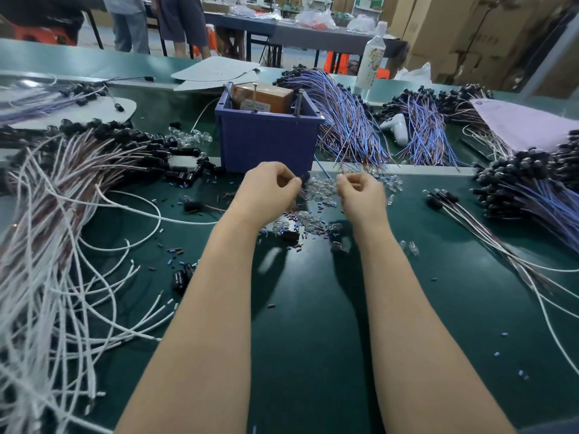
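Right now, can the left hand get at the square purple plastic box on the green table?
Probably yes. The purple plastic box stands just beyond the left hand, with nothing between them; but its fingers are pinching a small dark part, which it would first have to put down.

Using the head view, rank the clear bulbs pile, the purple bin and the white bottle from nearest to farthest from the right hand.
1. the clear bulbs pile: on the mat, just left of the right hand.
2. the purple bin: behind the hand, off to the left.
3. the white bottle: far back, at the table's rear edge.
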### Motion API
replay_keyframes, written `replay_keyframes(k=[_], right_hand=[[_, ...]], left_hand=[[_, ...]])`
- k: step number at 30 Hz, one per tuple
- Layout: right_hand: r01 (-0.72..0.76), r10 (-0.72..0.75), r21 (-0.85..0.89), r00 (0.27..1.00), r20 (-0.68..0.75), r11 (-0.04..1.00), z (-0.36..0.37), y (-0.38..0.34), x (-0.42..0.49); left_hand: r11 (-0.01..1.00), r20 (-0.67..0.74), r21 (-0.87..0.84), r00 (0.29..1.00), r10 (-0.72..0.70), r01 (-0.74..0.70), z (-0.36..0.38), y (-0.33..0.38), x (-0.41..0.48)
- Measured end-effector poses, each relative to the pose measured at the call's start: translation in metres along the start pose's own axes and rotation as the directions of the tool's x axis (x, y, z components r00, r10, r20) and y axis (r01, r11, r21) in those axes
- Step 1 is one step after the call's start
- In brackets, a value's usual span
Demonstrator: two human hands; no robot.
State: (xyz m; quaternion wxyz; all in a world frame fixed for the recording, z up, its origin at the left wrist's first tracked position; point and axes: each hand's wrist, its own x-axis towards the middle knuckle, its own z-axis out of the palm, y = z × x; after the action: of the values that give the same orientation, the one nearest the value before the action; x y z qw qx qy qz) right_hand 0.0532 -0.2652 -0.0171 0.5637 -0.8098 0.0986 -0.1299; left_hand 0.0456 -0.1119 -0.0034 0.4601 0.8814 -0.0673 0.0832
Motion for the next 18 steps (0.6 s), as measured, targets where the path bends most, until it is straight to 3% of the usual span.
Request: replay_keyframes(k=[2, 4, 6, 8, 11, 13, 18], right_hand=[[0.055, -0.044, -0.241, 0.998, 0.053, 0.969, 0.005, -0.003, -0.004], [0.07, -0.039, -0.303, 0.993, 0.109, 0.95, 0.003, -0.007, -0.008], [0.08, -0.065, -0.415, 0.997, 0.05, 0.906, -0.009, -0.008, -0.009], [0.023, -0.068, -0.61, 0.996, -0.051, 0.792, -0.031, -0.003, -0.009], [-0.169, 0.131, -0.691, 0.986, -0.107, 0.703, -0.056, 0.009, -0.027], [-0.209, 0.228, -0.7, 0.971, -0.067, 0.683, -0.054, 0.017, -0.046], [0.022, 0.104, -0.819, 0.99, 0.099, 0.573, 0.005, 0.024, -0.065]], left_hand=[[0.999, -0.123, -0.036, 0.992, -0.039, 0.035, 0.001, 0.0, 0.001], [0.996, -0.159, -0.062, 0.984, -0.079, 0.07, 0.004, 0.0, 0.002], [0.989, -0.161, -0.104, 0.98, -0.121, 0.105, 0.007, -0.003, 0.001], [0.982, -0.182, -0.143, 0.972, -0.15, 0.124, 0.009, -0.005, 0.001], [0.974, -0.208, -0.181, 0.962, -0.177, 0.14, 0.011, -0.006, 0.003], [0.965, -0.213, -0.224, 0.96, -0.183, 0.135, 0.012, -0.005, 0.004], [0.946, -0.241, -0.304, 0.952, -0.189, 0.111, 0.016, -0.003, 0.003]])
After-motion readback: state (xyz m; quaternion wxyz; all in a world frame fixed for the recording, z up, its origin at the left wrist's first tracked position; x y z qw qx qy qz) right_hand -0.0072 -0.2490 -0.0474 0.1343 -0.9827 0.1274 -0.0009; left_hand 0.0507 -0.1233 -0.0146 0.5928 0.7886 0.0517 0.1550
